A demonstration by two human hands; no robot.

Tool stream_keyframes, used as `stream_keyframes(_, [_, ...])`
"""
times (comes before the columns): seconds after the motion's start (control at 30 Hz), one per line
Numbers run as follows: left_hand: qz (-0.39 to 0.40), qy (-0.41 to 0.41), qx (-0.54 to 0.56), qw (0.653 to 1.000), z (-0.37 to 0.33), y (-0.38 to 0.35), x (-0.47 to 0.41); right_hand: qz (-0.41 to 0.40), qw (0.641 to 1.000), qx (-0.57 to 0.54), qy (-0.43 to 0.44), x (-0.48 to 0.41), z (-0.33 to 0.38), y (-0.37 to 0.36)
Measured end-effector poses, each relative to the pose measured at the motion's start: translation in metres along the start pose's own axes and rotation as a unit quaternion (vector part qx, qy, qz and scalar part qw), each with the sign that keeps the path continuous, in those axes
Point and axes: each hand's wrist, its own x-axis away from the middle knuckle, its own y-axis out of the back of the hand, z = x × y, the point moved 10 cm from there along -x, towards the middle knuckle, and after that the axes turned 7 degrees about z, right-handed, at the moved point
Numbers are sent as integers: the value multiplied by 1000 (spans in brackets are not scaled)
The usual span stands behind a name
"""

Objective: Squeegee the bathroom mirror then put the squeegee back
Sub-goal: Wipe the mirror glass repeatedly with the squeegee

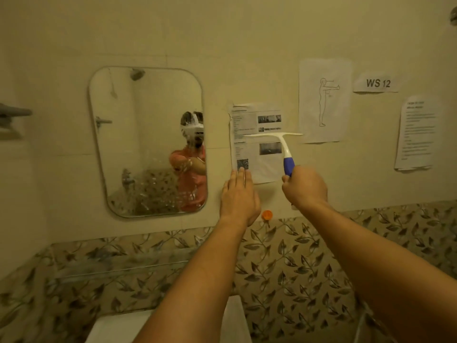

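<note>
While the right hand (305, 188) clamps its grip on the squeegee (288, 164) beside the streaked mirror (148, 142), the left hand (238, 198) is held flat, holding nothing, apparently touching the wall (247, 33).

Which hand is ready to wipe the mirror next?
The right hand: it grips the squeegee by its blue handle, just right of the mirror. The left hand is open, holding nothing.

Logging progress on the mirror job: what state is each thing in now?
mirror, wet with droplets and streaks
squeegee, held upright, blade on top, off the mirror
right hand, grips the squeegee by its handle
left hand, open, fingers straight, holds nothing
</note>
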Motion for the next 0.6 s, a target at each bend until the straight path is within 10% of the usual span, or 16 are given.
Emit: stream_keyframes(0.6, [-58,58,-66,994,191,101,-10,-40,990,-79,111,11,218,-13])
